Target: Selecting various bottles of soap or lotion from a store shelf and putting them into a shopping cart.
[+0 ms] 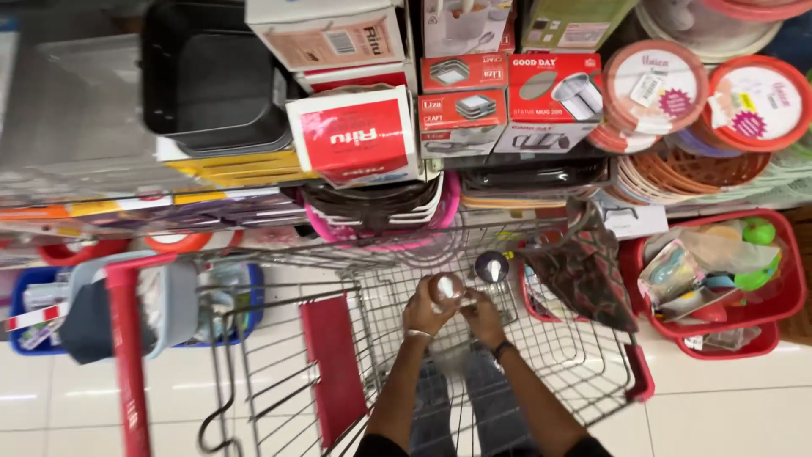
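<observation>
I look down into a wire shopping cart (592, 364) with red trim. My left hand (425, 311) is over the cart's basket and is shut on a small shiny metal cup (446, 287), seen from its round end. My right hand (484, 319), with a dark band on the wrist, has curled fingers right beside it, touching or nearly touching the same cup. Blur hides whether it grips. A second shiny round cup (491, 267) sits just beyond my right hand, apart from its fingers.
A dark patterned cloth (584, 267) hangs over the cart's right rim. Shelves ahead hold boxed kitchenware (355, 135), stacked trays (211, 85) and round lidded containers (753, 101). Red baskets (791, 288) of goods stand on the right, a blue basket (21, 296) on the left, white floor tiles below.
</observation>
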